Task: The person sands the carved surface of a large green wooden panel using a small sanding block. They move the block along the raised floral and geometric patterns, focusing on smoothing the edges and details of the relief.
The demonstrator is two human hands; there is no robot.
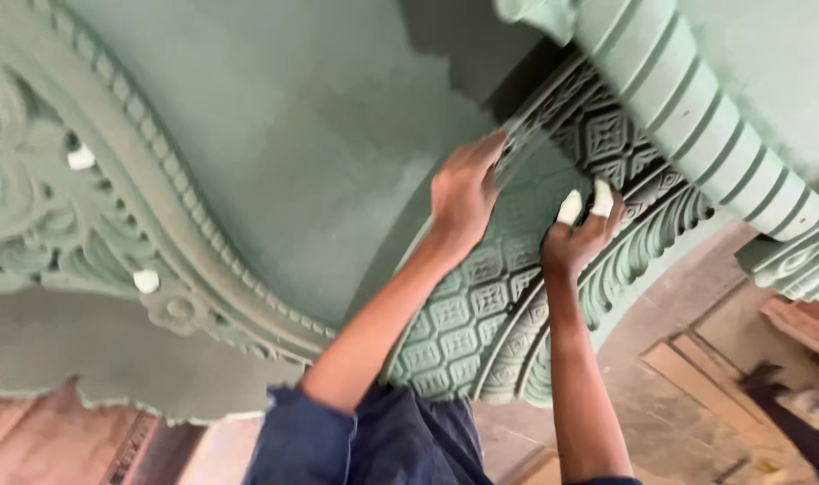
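Note:
My left hand [463,193] reaches up to a green arch and pinches a thin grey-green strip [522,144], blurred, which lies against the band of square relief tiles [468,314]. My right hand [576,238] is just to the right, its fingers curled. Two of its fingertips wear white caps [585,205] and press on the same tiled band, beside the leaf-carved moulding [638,251]. What the strip is made of cannot be made out.
A fluted green column [697,117] hangs over the upper right. Smooth green plaster [284,153] fills the middle, edged by a beaded moulding and scroll carving [32,207] with two white plugs [82,157]. Below right lie a floor and wooden boards [697,368].

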